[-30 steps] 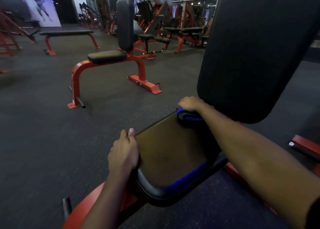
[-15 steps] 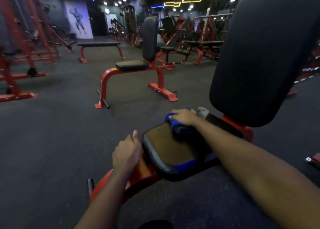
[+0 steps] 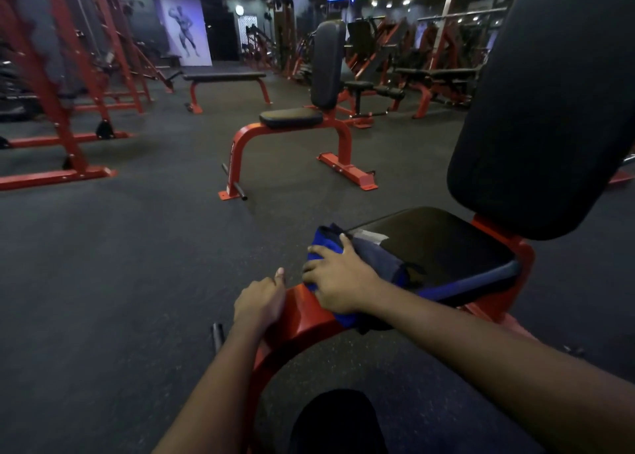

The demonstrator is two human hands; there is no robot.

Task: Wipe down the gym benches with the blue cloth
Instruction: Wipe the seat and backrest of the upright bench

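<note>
A red-framed bench with a black seat pad [image 3: 443, 247] and a tall black backrest [image 3: 549, 109] stands right in front of me. My right hand [image 3: 338, 280] presses the bunched blue cloth [image 3: 324, 244] against the front left edge of the seat pad, where the pad meets the red frame [image 3: 299, 319]. The cloth drapes over the pad's edge and partly under my hand. Just left of it, my left hand [image 3: 259, 304] rests curled on the red frame with nothing held in it.
A second red seat bench [image 3: 292, 118] stands a few steps ahead on the dark rubber floor [image 3: 137, 264]. A flat bench [image 3: 225, 77] is farther back. Red racks [image 3: 68, 75] line the left side, and more machines fill the back right.
My right hand has dragged the blue cloth from the back of the seat pad to its front edge. My left hand slid from the pad's side down onto the red frame. My view pulled back.
</note>
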